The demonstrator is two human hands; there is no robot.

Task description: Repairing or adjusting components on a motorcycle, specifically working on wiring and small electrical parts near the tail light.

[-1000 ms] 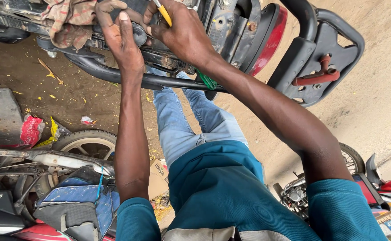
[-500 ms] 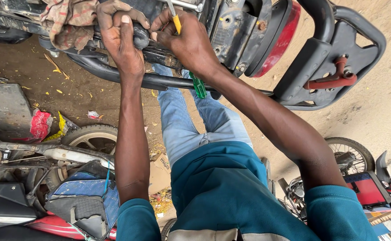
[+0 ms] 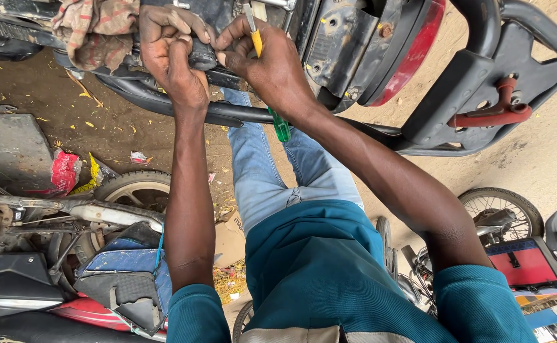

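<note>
- Head view: the top of the bike [image 3: 354, 44] is cut off by the picture edge, so the place where both hands work is only partly seen.
- The left hand [image 3: 173, 54] is curled tight around a small dark part [image 3: 202, 54] under the bike's back end. Most of that part is hidden by the fingers, and I cannot tell what it is.
- The right hand [image 3: 269, 63] is closed around a screwdriver [image 3: 256, 41] with a yellow shaft. Its tip goes up out of the picture. Its green handle end pokes out below the wrist.
- The right fingertips touch the same dark part.
- A dirty rag [image 3: 97, 28] lies on the bike, just beside the left hand.
- The black rack [image 3: 513, 57] with a red piece sticks out on the right.
- Other bikes [image 3: 68, 254] lie low in the picture, cut off at the edges.
- Since half a second ago, the hands have stayed on the same spot with the same grip. The rack now sits a little lower and more to the right.
</note>
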